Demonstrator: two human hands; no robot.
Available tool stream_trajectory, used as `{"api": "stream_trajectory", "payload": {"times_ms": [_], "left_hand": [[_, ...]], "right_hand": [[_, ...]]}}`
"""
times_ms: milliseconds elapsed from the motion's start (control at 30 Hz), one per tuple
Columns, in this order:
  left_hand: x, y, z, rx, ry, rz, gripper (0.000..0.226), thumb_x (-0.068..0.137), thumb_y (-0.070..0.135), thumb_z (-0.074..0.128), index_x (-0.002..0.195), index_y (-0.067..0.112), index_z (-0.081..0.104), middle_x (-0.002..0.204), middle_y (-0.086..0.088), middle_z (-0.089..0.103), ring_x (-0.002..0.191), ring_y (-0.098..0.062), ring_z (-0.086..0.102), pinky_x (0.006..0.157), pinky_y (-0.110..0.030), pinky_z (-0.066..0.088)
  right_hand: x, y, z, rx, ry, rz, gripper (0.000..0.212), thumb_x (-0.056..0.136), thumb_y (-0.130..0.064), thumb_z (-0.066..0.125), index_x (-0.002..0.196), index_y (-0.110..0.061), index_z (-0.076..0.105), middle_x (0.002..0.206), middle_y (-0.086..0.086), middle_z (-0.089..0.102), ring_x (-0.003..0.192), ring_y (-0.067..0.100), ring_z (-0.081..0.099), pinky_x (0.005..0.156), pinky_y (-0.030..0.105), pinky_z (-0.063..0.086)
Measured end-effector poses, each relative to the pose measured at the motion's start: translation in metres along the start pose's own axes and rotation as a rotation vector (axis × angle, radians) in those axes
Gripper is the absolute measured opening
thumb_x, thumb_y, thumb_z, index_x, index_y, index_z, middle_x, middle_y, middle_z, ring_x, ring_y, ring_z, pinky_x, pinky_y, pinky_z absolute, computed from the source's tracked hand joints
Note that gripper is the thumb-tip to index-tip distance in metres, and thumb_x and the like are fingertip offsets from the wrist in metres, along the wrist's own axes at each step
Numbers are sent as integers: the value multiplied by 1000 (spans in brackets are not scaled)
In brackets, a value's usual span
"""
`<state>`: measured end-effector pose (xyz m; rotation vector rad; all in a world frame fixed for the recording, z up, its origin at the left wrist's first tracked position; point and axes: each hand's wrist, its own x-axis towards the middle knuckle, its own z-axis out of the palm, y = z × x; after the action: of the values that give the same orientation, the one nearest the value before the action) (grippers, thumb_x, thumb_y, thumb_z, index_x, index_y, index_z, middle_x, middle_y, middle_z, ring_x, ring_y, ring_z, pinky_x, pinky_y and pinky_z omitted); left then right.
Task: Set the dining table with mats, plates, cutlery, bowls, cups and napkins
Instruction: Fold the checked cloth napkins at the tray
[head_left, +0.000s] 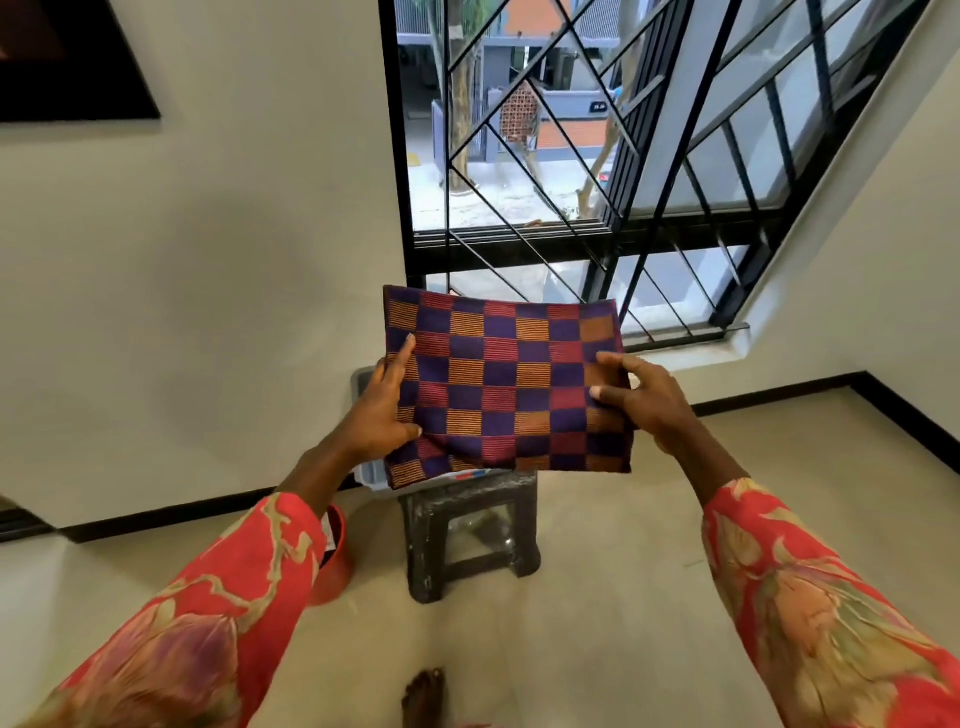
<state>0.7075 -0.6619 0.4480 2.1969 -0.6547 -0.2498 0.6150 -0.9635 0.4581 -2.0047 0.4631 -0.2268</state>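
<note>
Setting: barred window (597, 156), cream wall, tiled floor.
Left hand (382, 410): outstretched, gripping purple, red and orange checkered woven mat (501, 384).
Right hand (641, 397): outstretched, pinching mat's right edge.

A folded mat (506, 382) is held up between two hands, the left hand (382, 402) at its left edge and the right hand (647, 397) at its right edge. Below and behind the mat stands a stool (470, 540) on the floor (597, 613), with a tray (366, 475) on top (mostly hidden by the mat). A bucket (335, 558) sits just left of the stool. A barred window (597, 156) rises behind, and a bare foot (426, 693) shows nearest the camera.
</note>
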Motion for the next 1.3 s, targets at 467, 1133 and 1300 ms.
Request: {"api": "stream_trajectory", "payload": {"times_ms": [467,1133,1300], "left_hand": [[-7,20,33,-181,-83,5,86,92,24,58,139,44,-10,155,-6,9,141,-27,23,113,-48,29],[-23,18,23,-1183,62,-302,49,78,-21,28,105,13,51,93,-10,63,85,-25,63,57,-33,59],[-24,14,24,-1167,35,-334,49,77,-20,27,99,14,55,93,-10,63,86,-26,63,60,-34,59]], "right_hand": [[-32,-36,95,-451,-352,-323,112,78,-9,69,148,-22,-18,158,5,-12,146,25,3,113,43,29],[-40,-32,96,441,75,115,15,94,-30,53,105,-19,53,104,3,60,95,19,57,65,25,46],[-46,-21,96,730,-340,340,27,94,-35,50,114,-19,59,114,10,67,108,29,61,88,43,51]]}}
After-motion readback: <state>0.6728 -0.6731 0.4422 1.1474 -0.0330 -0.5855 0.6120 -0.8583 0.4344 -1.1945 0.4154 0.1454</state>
